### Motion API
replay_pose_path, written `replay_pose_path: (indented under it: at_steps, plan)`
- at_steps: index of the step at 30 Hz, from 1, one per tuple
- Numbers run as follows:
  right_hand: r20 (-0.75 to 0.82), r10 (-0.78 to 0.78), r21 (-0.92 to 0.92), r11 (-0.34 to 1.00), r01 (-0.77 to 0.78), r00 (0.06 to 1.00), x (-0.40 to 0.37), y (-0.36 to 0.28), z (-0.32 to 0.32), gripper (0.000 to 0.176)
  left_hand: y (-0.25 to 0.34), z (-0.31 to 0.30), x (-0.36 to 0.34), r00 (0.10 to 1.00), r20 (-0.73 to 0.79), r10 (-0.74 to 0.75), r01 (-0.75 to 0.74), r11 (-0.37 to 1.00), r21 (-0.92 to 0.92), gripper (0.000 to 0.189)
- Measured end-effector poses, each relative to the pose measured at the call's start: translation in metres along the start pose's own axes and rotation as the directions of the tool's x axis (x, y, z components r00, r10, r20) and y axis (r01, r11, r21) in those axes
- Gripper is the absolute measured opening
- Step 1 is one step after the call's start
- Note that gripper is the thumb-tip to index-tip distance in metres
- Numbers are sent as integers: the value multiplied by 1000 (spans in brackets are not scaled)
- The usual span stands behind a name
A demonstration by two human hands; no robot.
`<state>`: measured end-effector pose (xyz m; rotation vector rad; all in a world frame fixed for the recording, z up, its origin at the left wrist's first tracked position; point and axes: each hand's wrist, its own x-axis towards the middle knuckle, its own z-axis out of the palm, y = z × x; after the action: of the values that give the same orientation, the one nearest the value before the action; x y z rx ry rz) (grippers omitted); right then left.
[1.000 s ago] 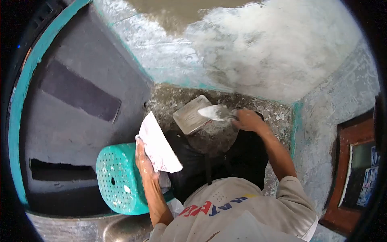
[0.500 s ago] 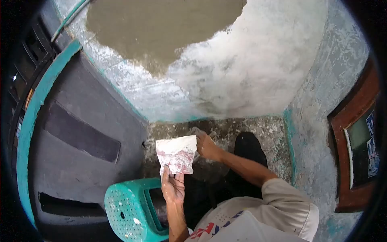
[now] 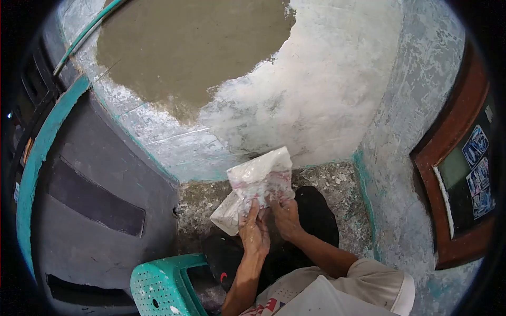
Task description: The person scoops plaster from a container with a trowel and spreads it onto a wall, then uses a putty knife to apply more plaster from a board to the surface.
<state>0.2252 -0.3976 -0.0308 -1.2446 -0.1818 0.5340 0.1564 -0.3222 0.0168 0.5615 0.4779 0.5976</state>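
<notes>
A pale, scuffed wall (image 3: 327,89) is spread from 11 to 1 o'clock, marked at 11 by a broad grey-brown patch (image 3: 195,47). At 7 o'clock, near the bottom edge, a spattered green plastic stool (image 3: 150,284) is seen. Close to the middle of the view, a flat board (image 3: 261,169) smeared with white paste is held up at a tilt; just beyond its 7 o'clock corner, a shallow pale slab (image 3: 226,213) is partly hidden. At 6 o'clock the board's near edge is gripped by the left hand (image 3: 255,231). At 5 o'clock the right hand (image 3: 287,218) is brought against the same edge; whether it is closed cannot be told through the blur. The board is judged light and stiff, its coated face wet and slippery, the paste soft and easily smudged. It is best held by the near edge, with the thickly coated far end left untouched.
</notes>
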Motion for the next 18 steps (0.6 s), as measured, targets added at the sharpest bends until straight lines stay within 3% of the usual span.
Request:
replay_pose_path:
  at_steps: [2,4,6,7,8,9,10,12,13,15,16,18]
  plan:
    - [-27,-89,91,992,91,996,7,-23,-2,17,-3,6,4,998,59,-18,16,999,30,32]
    - [-81,-544,-264,820,509,835,33,-25,-25,19,-6,3,12,966,192,-173,132,969,207,37]
    - [79,-732,-355,614,705,677,32,-117,-22,22,16,11,-3,963,230,-142,66,949,310,42]
    - [133,-779,-427,513,744,613,43,-141,-32,25,28,3,-6,964,264,37,-176,831,528,48]
    - [192,-816,-490,402,774,545,57,-165,-43,31,41,-4,-10,920,340,197,-386,609,693,53]
    - [345,-904,-603,-8,798,252,84,-197,-52,35,61,-7,-20,897,331,294,-436,466,770,51]
    - [528,-849,-624,-411,665,-29,109,-226,-57,41,83,-12,-33,861,332,385,-459,311,832,50]
    - [683,-729,-646,-630,431,-40,111,-281,-50,54,121,-37,-45,693,453,560,-482,-107,869,43]
    - [679,-732,-648,-627,433,-43,125,-293,-50,54,140,-39,-58,644,486,591,-441,-232,867,41]
    - [770,-637,-618,-761,197,-42,149,-314,-51,54,169,-51,-80,563,547,620,-303,-461,834,37]
    - [768,-638,-619,-760,196,-48,160,-321,-50,54,180,-62,-87,532,575,621,-212,-560,801,36]
    - [797,-603,-600,-797,68,-31,183,-326,-51,55,196,-79,-100,553,539,636,-57,-616,786,38]
